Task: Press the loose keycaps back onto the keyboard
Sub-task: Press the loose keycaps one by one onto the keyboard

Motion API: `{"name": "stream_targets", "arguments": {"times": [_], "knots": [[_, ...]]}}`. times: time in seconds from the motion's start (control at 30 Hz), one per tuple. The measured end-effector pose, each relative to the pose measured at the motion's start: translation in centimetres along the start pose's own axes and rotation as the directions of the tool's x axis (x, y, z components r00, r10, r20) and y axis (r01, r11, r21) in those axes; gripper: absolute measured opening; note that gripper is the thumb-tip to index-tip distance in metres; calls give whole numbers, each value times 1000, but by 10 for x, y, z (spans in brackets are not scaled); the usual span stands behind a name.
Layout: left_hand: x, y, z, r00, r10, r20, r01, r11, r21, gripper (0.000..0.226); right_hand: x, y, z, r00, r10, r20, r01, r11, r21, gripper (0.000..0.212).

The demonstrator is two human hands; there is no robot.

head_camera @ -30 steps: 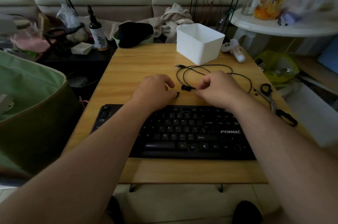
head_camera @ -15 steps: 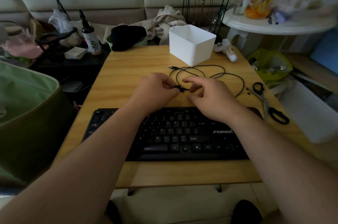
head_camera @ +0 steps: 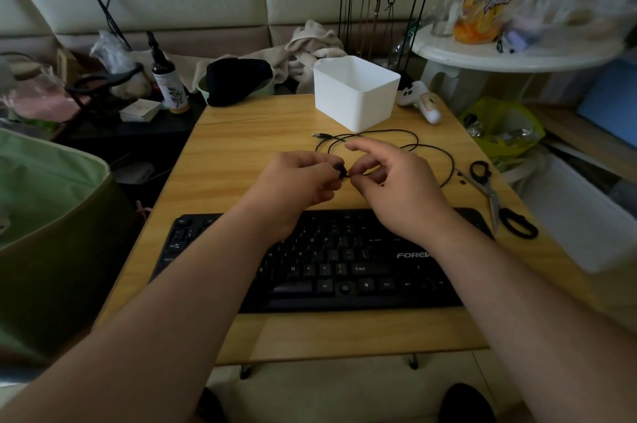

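Keycap (head_camera: 341, 169), one small black piece, sits just beyond the keyboard's (head_camera: 344, 264) far edge, pinched in the fingertips of the left hand (head_camera: 300, 181). The right hand (head_camera: 393, 188) meets it from the other side, thumb and a bent finger touching it while the forefinger sticks out straight (too small to tell its lettering). One black keyboard lies on the wooden table (head_camera: 241, 153), both forearms crossing above it. Beyond the keyboard a single black cable (head_camera: 413, 143) loops, with one white bin (head_camera: 356, 91) farther back. One pair of black-handled scissors (head_camera: 493, 198) lies off the keyboard's right end.
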State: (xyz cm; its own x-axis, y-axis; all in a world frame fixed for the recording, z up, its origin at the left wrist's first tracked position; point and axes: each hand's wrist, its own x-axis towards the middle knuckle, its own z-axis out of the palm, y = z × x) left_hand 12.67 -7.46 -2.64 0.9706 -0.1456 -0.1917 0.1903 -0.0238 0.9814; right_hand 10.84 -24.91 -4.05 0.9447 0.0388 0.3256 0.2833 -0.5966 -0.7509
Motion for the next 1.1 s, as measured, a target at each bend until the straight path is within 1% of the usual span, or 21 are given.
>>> {"name": "stream_targets", "arguments": {"times": [0.1, 0.17, 0.33, 0.47, 0.57, 0.77, 0.93, 1.1], "knots": [[-2, 2, 0, 997, -58, 53, 67, 978, -196, 14, -2, -1, -2, 1000, -7, -22, 8, 998, 57, 49], [-4, 2, -1, 994, -67, 91, 88, 964, -249, 16, -5, -2, -2, 999, -27, -23, 29, 995, 93, 49], [-8, 0, -3, 989, -45, 138, 79, 964, -252, 15, -7, -6, -1, 996, -89, -12, 90, 990, 113, 45], [-13, 2, -5, 988, -37, 152, 76, 963, -257, 21, -9, -10, -1, 992, -127, -12, 127, 984, 121, 39], [-15, 2, -7, 983, -30, 181, 77, 963, -258, 25, -10, -12, 0, 990, -141, -7, 141, 982, 123, 37], [-17, 2, -15, 974, -19, 228, 77, 965, -250, 27, -12, -14, 1, 991, -137, -9, 137, 984, 114, 34], [-16, 2, -18, 977, -29, 211, 86, 960, -266, 32, -11, -13, 3, 992, -124, -18, 125, 985, 117, 32], [-16, 2, -19, 981, -47, 189, 100, 954, -283, 30, -10, -13, 3, 992, -122, -26, 124, 986, 112, 35]]}}
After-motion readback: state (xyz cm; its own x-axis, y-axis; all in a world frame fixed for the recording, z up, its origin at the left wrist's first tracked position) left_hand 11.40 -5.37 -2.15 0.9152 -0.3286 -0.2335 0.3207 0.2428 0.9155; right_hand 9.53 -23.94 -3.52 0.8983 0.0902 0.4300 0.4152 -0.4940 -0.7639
